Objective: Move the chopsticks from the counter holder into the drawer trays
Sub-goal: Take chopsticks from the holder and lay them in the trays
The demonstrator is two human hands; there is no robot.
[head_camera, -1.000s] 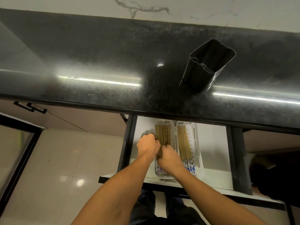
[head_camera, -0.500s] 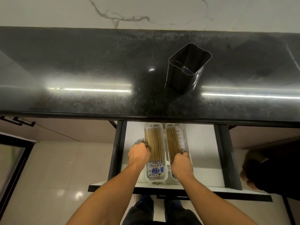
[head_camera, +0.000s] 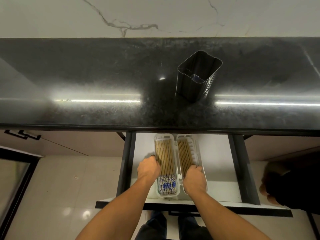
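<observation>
A second ago the two hands sat side by side over the left tray (head_camera: 159, 194), the right one pressing on its bundle. Half a second ago the right hand (head_camera: 194, 179) had crossed to the right tray (head_camera: 199, 148), and it lies there now, covering that tray's near end. Its fingers are curled at the outer rim, but whether they pinch the sticks, grip the wall or only rest there cannot be told. The left hand (head_camera: 149, 169) has hardly shifted; its fingers are curled round the outer wall of the left tray.

The chopsticks (head_camera: 164, 158) lie flat and parallel in both trays inside the open drawer (head_camera: 219, 161), patterned ends toward the person in the left one. The holder (head_camera: 194, 89) stands upright on the counter (head_camera: 86, 75), well apart from the drawer, with no sticks showing in it.

The transfer itself therefore looks finished. With a hand now on each outer side, the step in hand appears to be squaring the two trays together, and closing the drawer probably comes after that
</observation>
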